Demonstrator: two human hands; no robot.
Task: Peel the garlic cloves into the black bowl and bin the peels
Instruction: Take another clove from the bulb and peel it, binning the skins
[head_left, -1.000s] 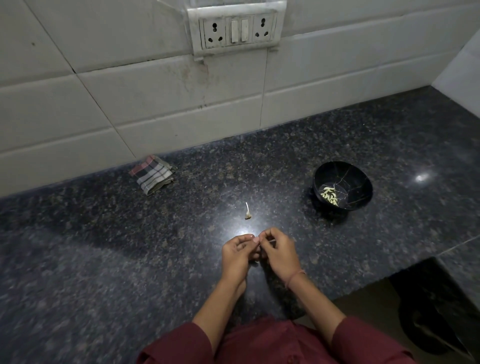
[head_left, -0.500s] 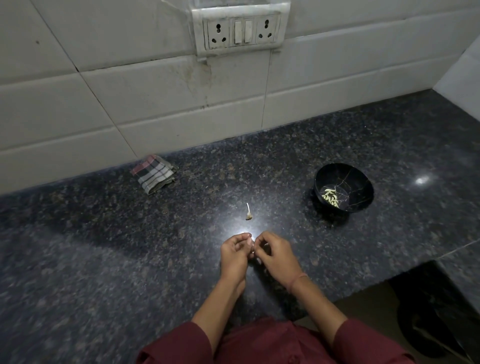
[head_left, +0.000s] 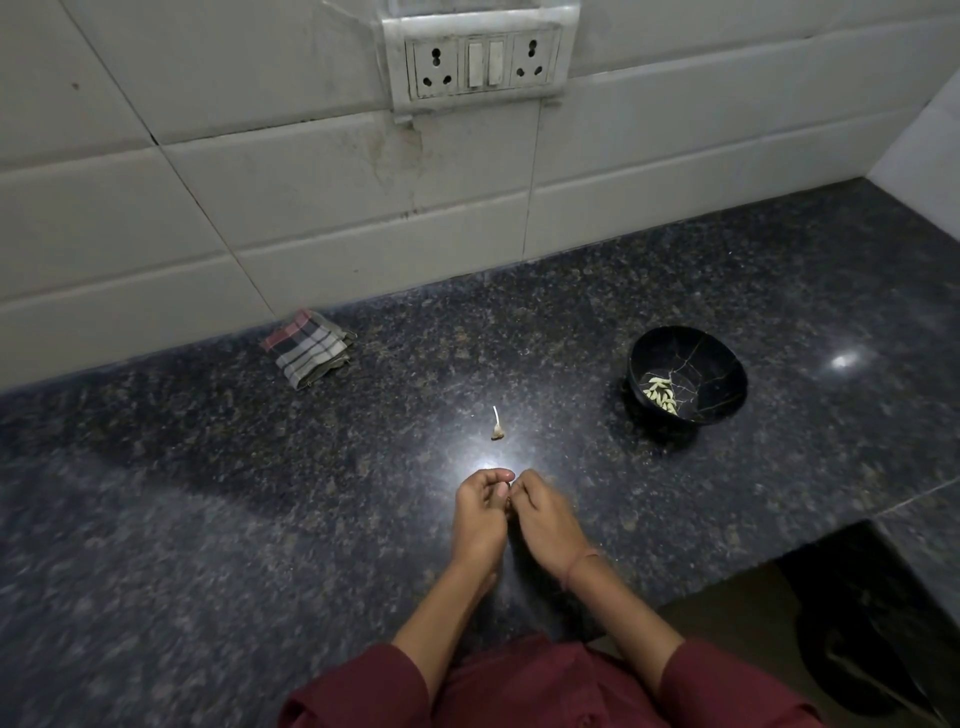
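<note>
I see the left hand (head_left: 478, 512) and right hand (head_left: 543, 519) pinching a small pale garlic clove (head_left: 503, 487) together, left of the round black bowl (head_left: 719, 358). Peeled yellowish cloves (head_left: 661, 395) lie inside it.

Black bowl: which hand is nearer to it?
Right. The right hand sits down-left of the black bowl; the left hand is just beyond it, farther left.

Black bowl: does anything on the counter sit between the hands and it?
Nothing visible does. The dark speckled granite counter between the left hand, the right hand and the round black bowl is bare. Both pinch a small garlic clove. The dried garlic stem scrap lies ahead of the hands, left of that path.
</note>
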